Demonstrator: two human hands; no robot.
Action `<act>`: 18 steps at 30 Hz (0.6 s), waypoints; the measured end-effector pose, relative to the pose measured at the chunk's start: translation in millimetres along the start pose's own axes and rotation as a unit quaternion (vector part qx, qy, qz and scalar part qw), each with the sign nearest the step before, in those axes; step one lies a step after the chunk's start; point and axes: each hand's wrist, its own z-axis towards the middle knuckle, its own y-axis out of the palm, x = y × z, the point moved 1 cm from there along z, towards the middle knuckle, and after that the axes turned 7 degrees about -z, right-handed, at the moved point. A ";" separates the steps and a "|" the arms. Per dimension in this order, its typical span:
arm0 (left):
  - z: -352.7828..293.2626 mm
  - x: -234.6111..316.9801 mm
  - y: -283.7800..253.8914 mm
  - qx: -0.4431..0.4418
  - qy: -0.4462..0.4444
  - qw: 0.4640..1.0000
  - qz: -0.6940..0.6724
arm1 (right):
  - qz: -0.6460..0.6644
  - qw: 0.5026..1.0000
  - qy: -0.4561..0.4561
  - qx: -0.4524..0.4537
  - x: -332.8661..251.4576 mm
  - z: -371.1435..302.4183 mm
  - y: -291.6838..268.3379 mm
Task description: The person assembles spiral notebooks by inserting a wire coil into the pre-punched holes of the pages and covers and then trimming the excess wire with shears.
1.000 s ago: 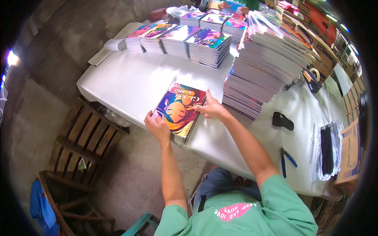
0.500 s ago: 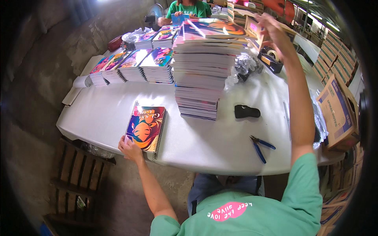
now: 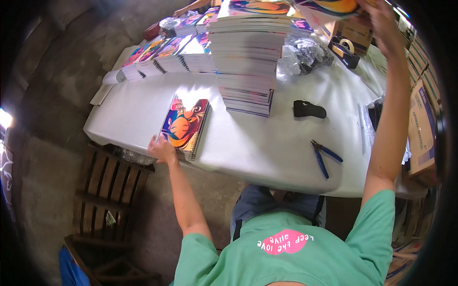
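Near the table's front edge on the left lies a spiral notebook (image 3: 183,125) with a colourful illustrated cover, its coil along the right side. My left hand (image 3: 162,149) is at its lower left corner, slightly blurred, fingers apart; whether they touch the notebook is hard to tell. Raised at the upper right, my right hand (image 3: 385,31) grips the edge of another notebook (image 3: 329,6), partly cut off by the frame. That one hangs above and right of a tall stack of notebooks (image 3: 248,62), whose page edges face me.
Shorter notebook stacks (image 3: 176,50) line the back left. On the right are crumpled plastic (image 3: 310,55), a tape dispenser (image 3: 344,53), a black object (image 3: 309,110), blue-handled cutters (image 3: 324,155) and a cardboard box (image 3: 421,128). Another person's forearm (image 3: 193,6) reaches in at the top.
The view has tilted down. My right hand, which held nothing visible over the stack's right side, now has a notebook, farther right. My left hand stays by the notebook's corner.
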 end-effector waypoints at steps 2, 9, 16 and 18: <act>2.4 16.3 -19.5 0.157 0.208 0.958 -0.123 | 0.153 0.988 0.017 -0.017 76.2 14.8 -55.7; -252.1 168.5 -102.4 -0.178 0.647 0.711 -0.210 | -0.035 0.916 -0.122 -0.380 47.6 -154.6 2.0; -275.7 150.2 -15.9 -0.245 0.651 0.704 -0.139 | 0.187 0.826 0.110 -0.520 124.4 -187.6 -6.3; -269.9 152.0 -13.1 -0.236 0.662 0.690 -0.174 | 0.116 0.875 0.204 -0.424 185.8 -172.4 -22.1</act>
